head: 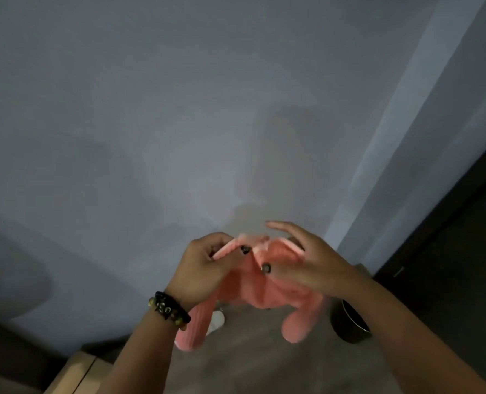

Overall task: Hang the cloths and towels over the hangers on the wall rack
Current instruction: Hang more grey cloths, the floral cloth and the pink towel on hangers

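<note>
L hand pinches top edge of pink cloth, fingers curled round a fold. R hand has thumb pressed on cloth front w/ fingers spread fairly straight behind it. Cloth held up mid-air before grey wall, ends dangling. Beaded bracelet on L wrist. Dark round bin on floor at right, cardboard box bottom left. No legible writing.

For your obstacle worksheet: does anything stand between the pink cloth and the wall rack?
Cannot be judged: both hands, left hand and right hand, hold the pink cloth before a bare wall; no rack or hangers are in view.
</note>
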Demonstrator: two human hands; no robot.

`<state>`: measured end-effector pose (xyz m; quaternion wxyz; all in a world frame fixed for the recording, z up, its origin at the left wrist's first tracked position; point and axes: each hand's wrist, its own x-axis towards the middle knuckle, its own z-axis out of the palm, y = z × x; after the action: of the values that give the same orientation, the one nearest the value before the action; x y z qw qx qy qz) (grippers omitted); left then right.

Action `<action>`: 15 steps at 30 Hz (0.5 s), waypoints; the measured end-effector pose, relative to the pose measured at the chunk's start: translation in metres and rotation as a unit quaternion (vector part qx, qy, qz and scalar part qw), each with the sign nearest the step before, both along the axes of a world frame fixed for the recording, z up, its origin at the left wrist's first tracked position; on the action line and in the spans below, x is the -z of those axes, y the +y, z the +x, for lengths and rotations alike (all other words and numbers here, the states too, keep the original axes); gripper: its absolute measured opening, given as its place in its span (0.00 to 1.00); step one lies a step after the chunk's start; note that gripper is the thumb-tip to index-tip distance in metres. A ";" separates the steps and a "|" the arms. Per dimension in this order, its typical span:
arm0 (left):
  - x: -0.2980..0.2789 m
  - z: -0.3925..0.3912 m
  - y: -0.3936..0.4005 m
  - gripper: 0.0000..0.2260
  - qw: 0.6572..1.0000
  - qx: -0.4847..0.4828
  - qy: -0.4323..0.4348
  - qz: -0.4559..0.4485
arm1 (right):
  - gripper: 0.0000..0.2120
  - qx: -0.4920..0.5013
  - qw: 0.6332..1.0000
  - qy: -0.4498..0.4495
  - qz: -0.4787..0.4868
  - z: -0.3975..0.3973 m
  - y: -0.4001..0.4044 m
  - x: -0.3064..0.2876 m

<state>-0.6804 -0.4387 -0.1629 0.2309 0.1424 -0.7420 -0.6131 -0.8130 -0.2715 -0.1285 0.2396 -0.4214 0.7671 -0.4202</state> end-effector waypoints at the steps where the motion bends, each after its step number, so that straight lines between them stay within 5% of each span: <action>1: -0.008 -0.004 -0.002 0.08 1.000 0.012 0.001 -0.014 | 0.31 -0.020 1.000 0.011 0.019 -0.003 -0.007 0.004; 5: -0.027 -0.019 -0.013 0.04 0.998 0.020 0.006 -0.066 | 0.08 -0.036 0.997 0.056 -0.028 -0.023 -0.034 0.013; 15: 0.004 -0.080 -0.050 0.05 0.970 -0.120 -0.143 -0.154 | 0.07 0.141 0.973 -0.008 -0.180 -0.154 -0.067 0.004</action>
<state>-0.7608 -0.4885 -0.1673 0.2131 0.2795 -0.8304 -0.4323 -0.9669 -0.3385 -0.1324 0.1037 -0.3416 0.7289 -0.5842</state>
